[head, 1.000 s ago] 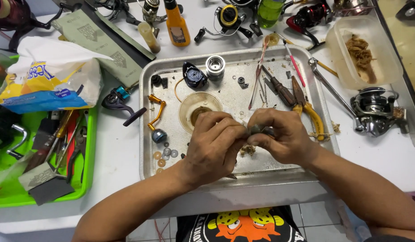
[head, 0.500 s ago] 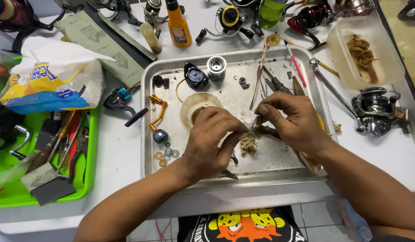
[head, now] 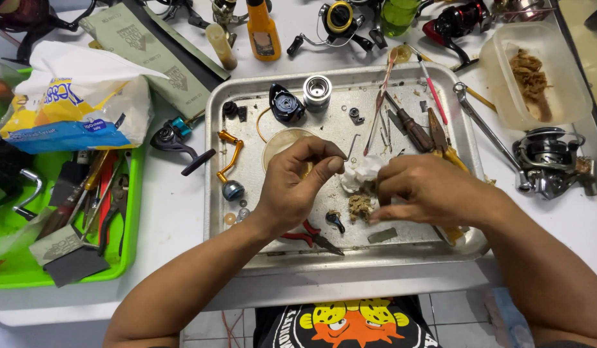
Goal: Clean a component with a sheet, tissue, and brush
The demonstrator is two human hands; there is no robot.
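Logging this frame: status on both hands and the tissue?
Left hand pinched shut, contents hidden. Right hand gripping white tissue over metal tray. Brown debris and red pliers just below.

Both hands [head: 298,187] [head: 427,190] over metal tray [head: 215,193], right pinching white wad [head: 362,171].

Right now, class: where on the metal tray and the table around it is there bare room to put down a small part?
Metal tray: bare strip along the near edge, left of the red pliers, below the gold handle. White table is free between the tray and green tray. Crowded: the tray's far right with screwdrivers, and its centre under the left hand and right hand.
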